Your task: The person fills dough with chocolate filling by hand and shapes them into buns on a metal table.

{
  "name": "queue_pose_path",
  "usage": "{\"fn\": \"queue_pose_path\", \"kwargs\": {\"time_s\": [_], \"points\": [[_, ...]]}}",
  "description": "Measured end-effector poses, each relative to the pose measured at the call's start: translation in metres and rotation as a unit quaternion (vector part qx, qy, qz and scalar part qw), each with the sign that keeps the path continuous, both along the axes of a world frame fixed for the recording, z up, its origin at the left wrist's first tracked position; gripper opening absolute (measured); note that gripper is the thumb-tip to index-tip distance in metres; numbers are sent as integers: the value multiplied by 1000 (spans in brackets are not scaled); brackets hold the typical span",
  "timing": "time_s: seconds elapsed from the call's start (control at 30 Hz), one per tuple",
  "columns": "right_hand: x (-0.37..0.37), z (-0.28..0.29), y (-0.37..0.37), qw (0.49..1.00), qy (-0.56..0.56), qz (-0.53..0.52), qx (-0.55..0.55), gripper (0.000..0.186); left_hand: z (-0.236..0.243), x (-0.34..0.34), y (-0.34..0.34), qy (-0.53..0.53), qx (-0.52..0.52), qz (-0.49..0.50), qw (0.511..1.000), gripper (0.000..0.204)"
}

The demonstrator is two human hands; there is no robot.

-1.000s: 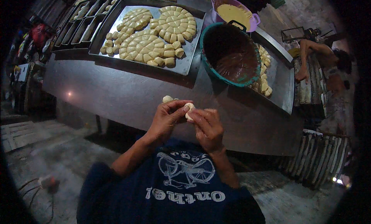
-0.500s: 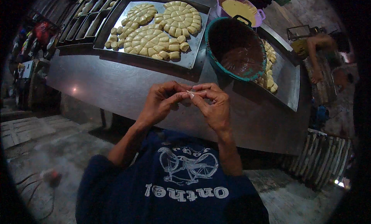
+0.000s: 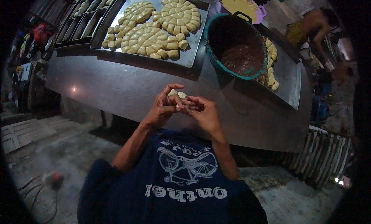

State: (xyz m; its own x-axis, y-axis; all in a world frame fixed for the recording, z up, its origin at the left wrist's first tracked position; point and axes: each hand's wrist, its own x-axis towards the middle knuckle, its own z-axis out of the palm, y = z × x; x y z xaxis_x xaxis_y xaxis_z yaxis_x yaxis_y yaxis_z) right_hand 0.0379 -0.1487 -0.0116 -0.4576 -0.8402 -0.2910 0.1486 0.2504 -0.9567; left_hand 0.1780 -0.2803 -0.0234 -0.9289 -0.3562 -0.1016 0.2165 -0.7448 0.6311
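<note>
Both hands meet over the near part of the metal table, close to its front edge. My left hand [image 3: 163, 108] cradles small pale lumps of dough [image 3: 182, 94], which show between its curled fingers, its index finger raised above them. Against those fingers press the bent fingertips of my right hand [image 3: 204, 112], closed at the dough; part of what they grip is hidden. Beyond the hands a large metal tray [image 3: 154, 63] holds scored dough pieces [image 3: 145, 40] laid out in rounded shapes with small knobs around them.
A green tub [image 3: 210, 55] smeared inside with brown paste stands right of the tray. Behind it is a purple basin [image 3: 261, 14] of yellow batter. Loaf tins [image 3: 83, 24] stand far left. Another dough tray [image 3: 290, 93] lies right; a person [image 3: 309, 28] bends beyond it.
My hands have come slightly lower and left, the left one turning so that pale dough lumps now show. The person at the far right has shifted posture.
</note>
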Motion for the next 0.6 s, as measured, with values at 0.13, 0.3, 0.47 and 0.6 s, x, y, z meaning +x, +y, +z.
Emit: {"fn": "queue_pose_path", "kwargs": {"time_s": [0.13, 0.3, 0.47, 0.6], "points": [[3, -27, 7, 990, 113, 51, 73, 27, -11, 1, -13, -37, -23, 109, 993, 64], [14, -59, -4, 860, 504, 72, -26, 23, -19, 27, -43, -106, -46, 217, 969, 49], [16, -80, 1, 833, 547, 72, -31, 28, -33, 44, -44, -162, -48, 244, 955, 39], [-3, -49, 18, 864, 501, 50, -1, 22, -37, 41, -31, -211, -39, 255, 943, 38]]}}
